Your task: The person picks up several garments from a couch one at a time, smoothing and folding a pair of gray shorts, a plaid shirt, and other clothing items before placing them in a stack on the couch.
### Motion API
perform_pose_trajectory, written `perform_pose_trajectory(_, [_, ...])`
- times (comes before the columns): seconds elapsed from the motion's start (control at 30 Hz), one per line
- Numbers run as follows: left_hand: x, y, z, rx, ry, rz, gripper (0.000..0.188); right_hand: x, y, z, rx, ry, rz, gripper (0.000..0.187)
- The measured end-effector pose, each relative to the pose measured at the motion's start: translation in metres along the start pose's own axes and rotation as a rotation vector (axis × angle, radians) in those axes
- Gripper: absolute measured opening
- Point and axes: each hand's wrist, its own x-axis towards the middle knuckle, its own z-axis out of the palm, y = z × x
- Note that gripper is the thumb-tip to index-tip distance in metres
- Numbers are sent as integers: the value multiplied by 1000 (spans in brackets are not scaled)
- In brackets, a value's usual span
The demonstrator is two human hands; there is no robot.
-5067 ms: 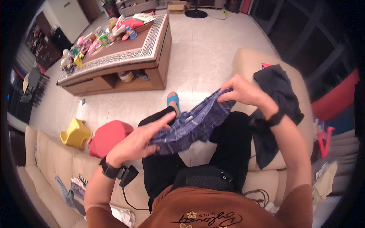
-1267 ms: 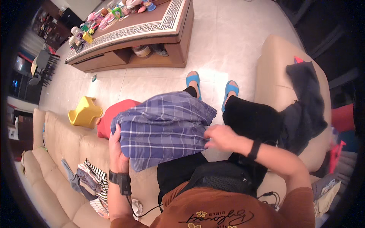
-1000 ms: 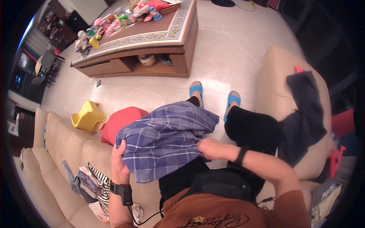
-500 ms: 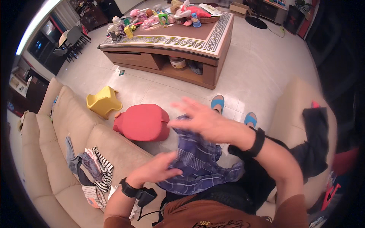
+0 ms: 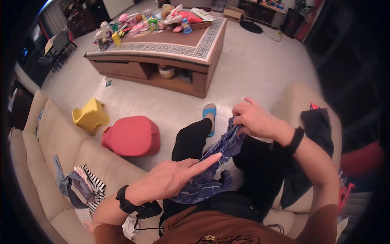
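Observation:
A blue plaid garment (image 5: 199,189) lies bunched over my lap, one end pulled up toward the right. My right hand (image 5: 256,120) is closed on that raised end, pinching the gathered cloth between thumb and fingers. My left hand (image 5: 166,179) lies across the lower part of the garment. Its index finger is stretched out flat over the cloth and the thumb is apart from it; the other fingers are partly hidden. Between the two hands the fabric runs in a slanting, folded strip.
Several folded clothes (image 5: 83,185) rest on the beige sofa (image 5: 61,138) at left. A dark garment (image 5: 315,134) hangs over the right armrest. In front stand a red stool (image 5: 132,136), a yellow stool (image 5: 91,116) and a brown coffee table (image 5: 195,83) piled with toys.
My right hand has moved right and closed on the garment's upper end. My left hand has come over the cloth. The garment is now drawn into a narrower strip, and the view has shifted.

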Motion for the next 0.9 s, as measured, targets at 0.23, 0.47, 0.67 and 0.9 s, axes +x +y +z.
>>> perform_pose_trajectory(0.23, [23,30,-12,250,-271,174,78,-42,20,-22,418,176,19,26])
perform_pose_trajectory(0.47, [62,5,6,442,-81,-255,62,-66,-19,-19,-189,576,188,18])
perform_pose_trajectory(0.67, [82,-29,49,-483,313,-169,59,-58,-89,5,-157,859,72,21])
perform_pose_trajectory(0.9, [58,-7,56,-1601,364,-232,61,-42,-153,49,49,1010,46,22])
